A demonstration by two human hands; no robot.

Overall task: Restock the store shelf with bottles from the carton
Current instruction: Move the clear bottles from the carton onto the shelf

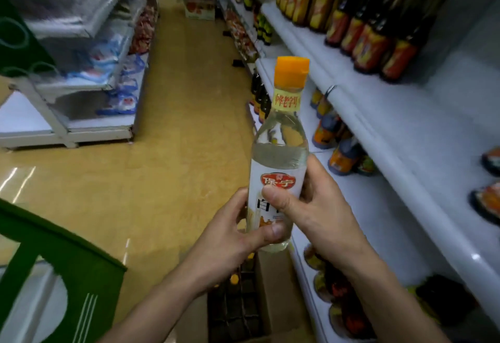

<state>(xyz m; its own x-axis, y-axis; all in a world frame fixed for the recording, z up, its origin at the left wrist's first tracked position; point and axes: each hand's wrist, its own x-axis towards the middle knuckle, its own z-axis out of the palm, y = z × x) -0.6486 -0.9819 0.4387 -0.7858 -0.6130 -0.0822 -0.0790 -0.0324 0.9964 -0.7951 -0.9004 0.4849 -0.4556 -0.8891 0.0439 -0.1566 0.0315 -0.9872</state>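
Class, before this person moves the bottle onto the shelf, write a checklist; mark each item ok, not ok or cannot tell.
1. Left grip and right grip both curl round the bottle: ok.
2. Orange cap on the neck: ok.
3. Bottle near upright: ok.
4. Bare stretch of shelf to the right of the hands: ok.
5. Matching bottles on that shelf: cannot tell.
6. Number of bottles in the carton: cannot tell.

One head cam, wide-angle, looks fwd & down the aisle (189,104), shelf (405,115) close on rt.
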